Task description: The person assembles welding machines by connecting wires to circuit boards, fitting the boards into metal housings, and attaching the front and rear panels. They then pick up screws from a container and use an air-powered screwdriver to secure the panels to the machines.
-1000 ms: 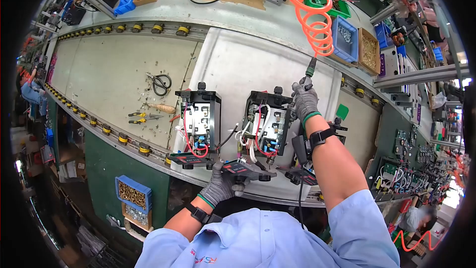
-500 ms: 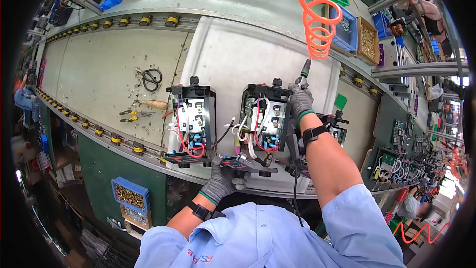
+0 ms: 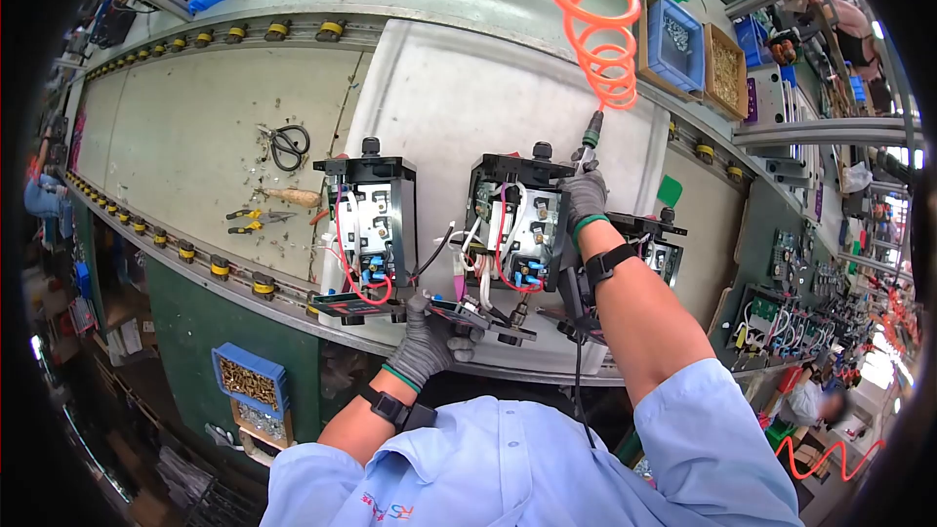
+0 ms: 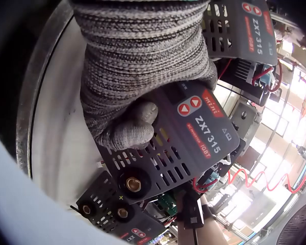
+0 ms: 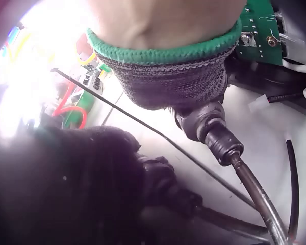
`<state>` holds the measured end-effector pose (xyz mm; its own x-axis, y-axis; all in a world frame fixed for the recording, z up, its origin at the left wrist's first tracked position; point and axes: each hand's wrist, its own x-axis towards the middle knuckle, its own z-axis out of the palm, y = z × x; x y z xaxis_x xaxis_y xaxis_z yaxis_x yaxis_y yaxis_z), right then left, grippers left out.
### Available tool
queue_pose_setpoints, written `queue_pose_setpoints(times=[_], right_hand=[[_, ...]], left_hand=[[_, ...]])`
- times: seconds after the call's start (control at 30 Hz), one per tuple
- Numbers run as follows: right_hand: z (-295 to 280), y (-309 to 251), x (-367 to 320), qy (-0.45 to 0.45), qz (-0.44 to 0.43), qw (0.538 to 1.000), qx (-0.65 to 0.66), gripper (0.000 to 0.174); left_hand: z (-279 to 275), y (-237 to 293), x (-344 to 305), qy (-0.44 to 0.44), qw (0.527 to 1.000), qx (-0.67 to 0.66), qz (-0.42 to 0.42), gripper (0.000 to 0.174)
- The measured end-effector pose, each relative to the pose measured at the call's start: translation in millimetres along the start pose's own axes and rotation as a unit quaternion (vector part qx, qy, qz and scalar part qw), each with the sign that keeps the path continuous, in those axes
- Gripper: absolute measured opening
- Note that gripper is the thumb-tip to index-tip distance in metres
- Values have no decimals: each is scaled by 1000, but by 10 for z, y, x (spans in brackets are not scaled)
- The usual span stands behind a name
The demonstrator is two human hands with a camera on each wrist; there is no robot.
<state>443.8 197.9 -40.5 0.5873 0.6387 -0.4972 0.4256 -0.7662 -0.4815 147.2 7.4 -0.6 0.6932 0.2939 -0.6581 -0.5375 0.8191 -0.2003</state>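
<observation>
Workbench (image 3: 468,88), frame centre: my left hand (image 3: 425,346) grips the front panel (image 4: 194,132), my right hand (image 3: 586,197) grips the air screwdriver (image 5: 206,125); a slipping panel could misalign the tool.

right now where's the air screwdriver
Head view, right of centre: the right hand grips the air screwdriver at the top right corner of the middle unit, below the orange coiled hose.

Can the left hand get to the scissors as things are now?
Probably not directly: the left hand grips the front panel, and the open unit on the left stands between it and the scissors.
</observation>
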Motion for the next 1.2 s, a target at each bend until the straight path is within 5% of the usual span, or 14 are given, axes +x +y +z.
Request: queue_pose_setpoints(times=[0.4, 0.5, 0.63, 0.7, 0.77, 0.83, 0.93, 1.0, 1.1, 1.2], right_hand=[[-25, -57, -3, -9, -6, 999, 34, 42], [-59, -160, -30, 48, -1, 999, 21, 35], [-301, -476, -43, 72, -102, 983, 132, 33], [-745, -820, -176, -62, -43, 974, 212, 32], [-1256, -1052, -394, -121, -38, 947, 296, 28], [-1667, -1082, -407, -156, -107, 944, 269, 27], [-2371, -864, -622, -225, -162, 908, 313, 28], [-2701, -579, -696, -194, -178, 913, 313, 28], [-3066, -107, -712, -155, -181, 924, 298, 29], [-3215, 482, -676, -149, -122, 910, 366, 31]], left_hand=[[-32, 39, 6, 3, 999, 43, 2, 99], [45, 32, -49, -7, 998, 60, 1, 101], [208, -11, -154, 28, 990, 131, 36, 103], [270, -74, -267, 27, 982, 177, 59, 104], [449, -239, -452, 202, 943, 218, 151, 102], [642, -342, -740, 282, 905, 274, 162, 91], [752, -422, -891, 273, 892, 347, 98, 88], [1060, -575, -873, 125, 880, 459, -4, 85], [1526, -912, -309, 148, 803, 573, 66, 89], [1680, -947, 315, 196, 813, 548, -1, 89]])
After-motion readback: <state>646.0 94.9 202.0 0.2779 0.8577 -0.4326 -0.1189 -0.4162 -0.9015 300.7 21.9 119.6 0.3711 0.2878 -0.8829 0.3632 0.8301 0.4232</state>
